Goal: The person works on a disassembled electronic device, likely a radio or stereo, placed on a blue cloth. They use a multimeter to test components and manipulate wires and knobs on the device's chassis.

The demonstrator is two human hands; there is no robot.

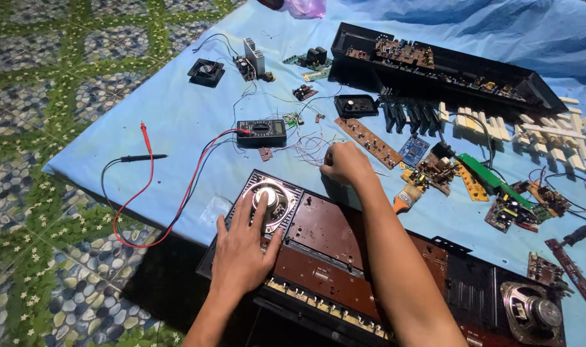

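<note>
The pale blue cloth sheet ends at its left edge on a green and blue patterned tile floor, and that left part of the sheet holds only leads, so there is open room there. The right and far parts are crowded with loose parts.

The left hand lies open, fingers spread, flat on the round metal-backed loudspeaker set in the near left corner of the opened black keyboard chassis with brown circuit boards. The right hand is curled shut at the far edge of that chassis, beside thin loose wires; what it pinches, if anything, cannot be told.

Just beyond the hands sits a black handheld multimeter, its red probe lead and black probe lead looping out to the left. A small paintbrush with a wooden handle lies right of the right forearm. A long black plastic case half lies at the far right, with cream keyboard keys and a green circuit board strip near it. A second round loudspeaker sits at the chassis's near right end.
</note>
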